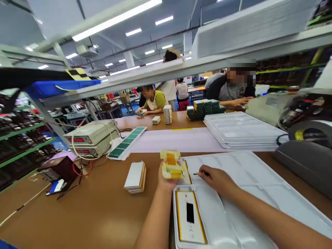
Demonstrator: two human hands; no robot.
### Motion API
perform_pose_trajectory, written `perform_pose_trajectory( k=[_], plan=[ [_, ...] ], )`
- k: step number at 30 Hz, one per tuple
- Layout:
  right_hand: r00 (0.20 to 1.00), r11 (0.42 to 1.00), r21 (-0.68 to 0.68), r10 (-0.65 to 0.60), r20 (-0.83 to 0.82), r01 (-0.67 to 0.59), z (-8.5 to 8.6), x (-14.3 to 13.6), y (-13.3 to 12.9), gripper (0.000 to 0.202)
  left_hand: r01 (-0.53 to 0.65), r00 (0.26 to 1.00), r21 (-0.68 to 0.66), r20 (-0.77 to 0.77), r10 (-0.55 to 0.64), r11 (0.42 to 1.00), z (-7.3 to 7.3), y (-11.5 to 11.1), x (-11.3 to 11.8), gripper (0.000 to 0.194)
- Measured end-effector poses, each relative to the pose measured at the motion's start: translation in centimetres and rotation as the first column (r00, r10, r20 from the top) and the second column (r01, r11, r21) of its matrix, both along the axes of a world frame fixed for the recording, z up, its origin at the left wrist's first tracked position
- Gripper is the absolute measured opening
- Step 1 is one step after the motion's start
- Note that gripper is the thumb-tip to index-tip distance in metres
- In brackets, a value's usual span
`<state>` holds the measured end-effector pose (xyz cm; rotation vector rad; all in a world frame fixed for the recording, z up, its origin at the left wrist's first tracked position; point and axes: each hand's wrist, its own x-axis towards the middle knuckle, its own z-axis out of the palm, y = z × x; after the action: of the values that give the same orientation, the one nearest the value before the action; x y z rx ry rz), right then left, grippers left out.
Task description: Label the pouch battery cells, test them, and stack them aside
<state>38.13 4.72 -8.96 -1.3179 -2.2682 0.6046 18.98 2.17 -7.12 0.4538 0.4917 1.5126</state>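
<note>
One yellow-and-cream block (171, 159) is gripped by the fingers of your left hand (167, 181), raised over the left side of the white tray (228, 221). Your right hand (216, 178) pinches a slim dark tool (195, 174), and its tip is toward the block, but apart from it. If your right hand slips downward, the tip could perhaps scratch the flat pack (187, 177) partly hidden behind your left hand. A loose left grasp could let the block drop on this pack, or on the labelled pack (183, 214) nearer to you. The tray lies on a brown desk (103, 214), with a stack of white packs (134, 174) to the left. Farther are power supplies (90, 136), and a co-worker (159, 99) is across, in a brightly lit workshop.
</note>
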Motion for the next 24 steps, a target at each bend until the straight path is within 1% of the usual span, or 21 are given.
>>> perform_pose_trajectory(
  k=[3, 5, 7, 10, 13, 16, 19, 22, 24],
  plan=[
    [0.996, 1.000, -0.001, 0.017, 0.088, -0.017, 1.8, 1.0, -1.5, 0.019, 0.023, 0.997, -0.007, 0.077, -0.022, 1.000, 0.0, 0.4, -0.4, 0.027],
    [0.982, 0.999, 0.002, 0.042, 0.185, -0.043, 2.9, 1.3, -2.9, 0.013, 0.035, 0.994, -0.007, 0.102, -0.034, 0.999, -0.1, 0.6, -0.5, 0.028],
    [0.951, 0.997, 0.020, 0.059, 0.303, -0.068, 3.7, 1.1, -4.4, 0.010, 0.044, 0.993, -0.004, 0.106, -0.043, 0.999, -0.2, 0.8, -0.6, 0.028],
    [0.889, 0.994, 0.057, 0.056, 0.455, -0.092, 4.4, 0.2, -6.2, 0.011, 0.059, 0.993, 0.004, 0.101, -0.059, 0.998, -0.1, 0.9, -0.6, 0.029],
    [0.840, 0.990, 0.090, 0.040, 0.541, -0.105, 4.5, -0.8, -7.3, 0.013, 0.064, 0.993, -0.004, 0.099, -0.064, 0.998, -0.1, 1.0, -0.7, 0.030],
    [0.825, 0.989, 0.105, 0.026, 0.565, -0.103, 4.1, -1.5, -8.0, 0.013, 0.058, 0.993, -0.003, 0.099, -0.057, 0.998, -0.2, 0.9, -0.8, 0.030],
    [0.836, 0.993, 0.085, 0.020, 0.548, -0.079, 3.5, -1.8, -8.4, 0.014, 0.079, 0.990, 0.013, 0.115, -0.079, 0.997, -0.5, 1.0, -1.0, 0.032],
    [0.877, 1.000, -0.010, -0.003, 0.480, 0.009, 3.0, -1.8, -8.4, 0.016, 0.101, 0.985, 0.029, 0.137, -0.104, 0.995, -0.7, 1.0, -1.1, 0.032],
    [0.930, 0.988, -0.146, 0.002, 0.368, 0.055, 2.8, -1.9, -8.2, 0.019, 0.096, 0.985, 0.045, 0.140, -0.101, 0.994, -0.8, 1.0, -1.2, 0.030]
  ],
)
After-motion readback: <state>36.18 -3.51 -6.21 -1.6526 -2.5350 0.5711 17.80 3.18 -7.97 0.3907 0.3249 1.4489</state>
